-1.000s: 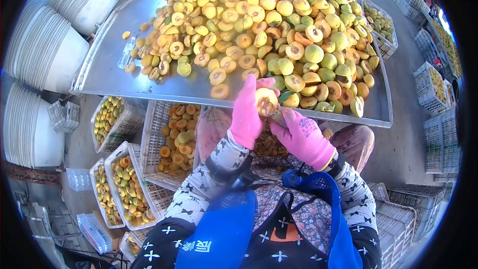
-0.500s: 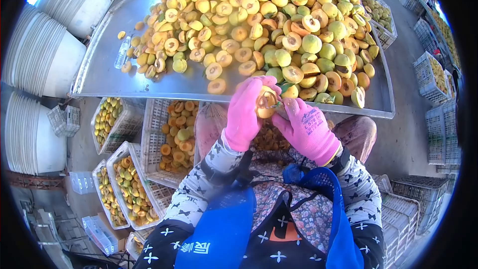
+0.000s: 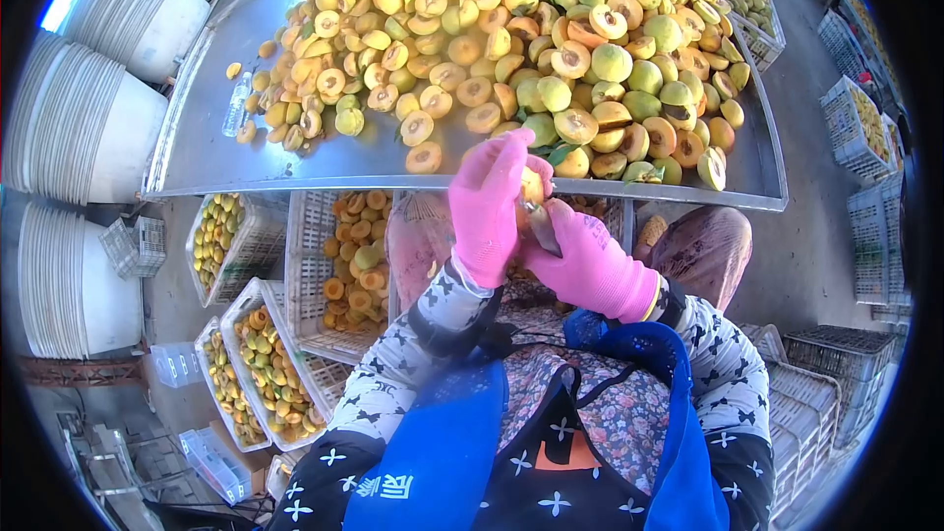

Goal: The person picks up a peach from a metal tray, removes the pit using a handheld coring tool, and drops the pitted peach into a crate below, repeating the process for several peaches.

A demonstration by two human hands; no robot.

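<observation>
My left hand (image 3: 488, 206), in a pink glove, is closed around a yellow fruit half (image 3: 532, 184) near the front edge of the metal table (image 3: 393, 180). Just right of it, my right hand (image 3: 587, 261), gloved in pink too, grips a small tool with a dark handle (image 3: 544, 228), whose end touches the fruit. Most of the fruit is hidden by the fingers. Beyond both hands, a large heap of halved and whole yellow-green fruit (image 3: 551, 93) covers much of the table.
A plastic bottle (image 3: 237, 105) lies at the table's left. Crates of fruit (image 3: 317, 280) stand below its front edge and at the lower left. More crates (image 3: 798, 408) are at the right, and stacked white tubs (image 3: 74, 118) at the far left.
The right hand has turned and dropped slightly, bringing the tool's dark handle into view. The left hand's fingers point more upward, and the fruit is more hidden. The view has shifted slightly.
</observation>
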